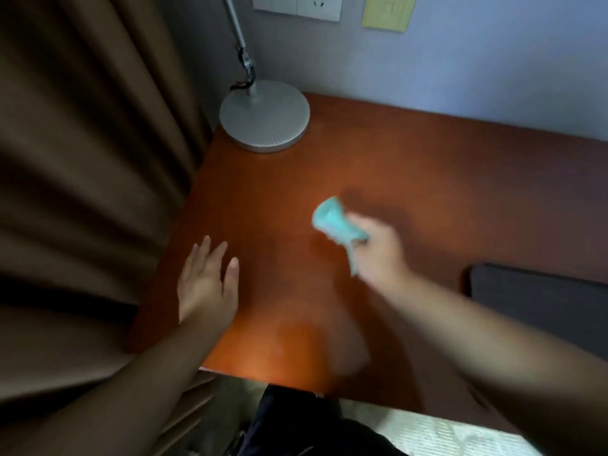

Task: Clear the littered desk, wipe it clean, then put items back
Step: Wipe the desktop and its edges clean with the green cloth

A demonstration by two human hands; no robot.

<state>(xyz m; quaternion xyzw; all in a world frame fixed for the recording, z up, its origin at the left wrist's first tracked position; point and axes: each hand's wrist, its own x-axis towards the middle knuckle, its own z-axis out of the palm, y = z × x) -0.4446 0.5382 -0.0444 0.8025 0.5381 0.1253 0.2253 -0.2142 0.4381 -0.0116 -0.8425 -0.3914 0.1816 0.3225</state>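
An orange-brown wooden desk (411, 166) fills the middle of the view. My right hand (378, 251) is over its centre, closed around a bunched light-teal cloth (332, 220) that sticks out past my fingers; the hand is blurred. My left hand (207, 281) is flat with fingers spread near the desk's left edge, holding nothing. Whether it touches the surface is unclear.
A silver desk lamp with a round base (265, 116) stands at the desk's back left corner. Brown curtains (82, 176) hang along the left side. A dark flat object (539, 301) lies at the right edge. Wall sockets (296, 6) are above the desk.
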